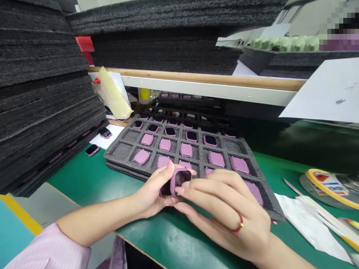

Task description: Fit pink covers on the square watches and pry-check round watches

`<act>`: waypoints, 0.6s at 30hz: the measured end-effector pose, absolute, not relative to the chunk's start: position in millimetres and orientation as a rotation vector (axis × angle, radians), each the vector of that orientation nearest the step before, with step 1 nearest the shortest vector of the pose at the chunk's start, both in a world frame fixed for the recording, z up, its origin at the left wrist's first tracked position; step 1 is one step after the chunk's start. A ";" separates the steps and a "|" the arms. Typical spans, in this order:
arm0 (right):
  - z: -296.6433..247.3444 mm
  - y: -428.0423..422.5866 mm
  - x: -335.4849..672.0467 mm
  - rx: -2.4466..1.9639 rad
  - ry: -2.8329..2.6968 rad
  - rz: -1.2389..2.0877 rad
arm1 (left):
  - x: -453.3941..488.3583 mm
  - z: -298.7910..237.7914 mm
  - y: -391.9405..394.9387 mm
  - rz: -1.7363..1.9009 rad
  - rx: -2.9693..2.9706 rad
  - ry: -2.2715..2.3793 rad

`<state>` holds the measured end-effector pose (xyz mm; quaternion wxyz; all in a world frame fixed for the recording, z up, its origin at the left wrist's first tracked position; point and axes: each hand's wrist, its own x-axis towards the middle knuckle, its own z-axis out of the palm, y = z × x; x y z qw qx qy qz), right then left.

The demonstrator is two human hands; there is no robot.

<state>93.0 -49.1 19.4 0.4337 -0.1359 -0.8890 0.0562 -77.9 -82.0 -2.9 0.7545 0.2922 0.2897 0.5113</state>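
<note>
Held up just above a grey foam tray (119, 153) is a pink smartwatch body (177, 182) with a dark face, gripped from both sides. My left hand (151, 192) holds it between thumb and fingers, and my right hand (224, 213) pinches its other side with the fingertips. Rows of pink watch bodies lie in the tray's square pockets, such as one pink watch body (141, 157) near the front left. Those in the middle rows, like a dark-faced watch (170, 132), show their screens upward. My right hand hides part of the tray's front corner.
Tall stacks of black foam trays (42, 74) rise on the left and overhead. Loose watches lie on the green mat (179, 239) and a white paper (105, 136). At right sit a yellow-rimmed tape roll (329, 186), a metal blade (291, 186) and white cloth (308, 224).
</note>
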 end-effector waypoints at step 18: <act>25.6 -43.8 90.2 -0.399 -2.235 0.427 | -76.0 4.8 -83.6 1.047 0.641 0.751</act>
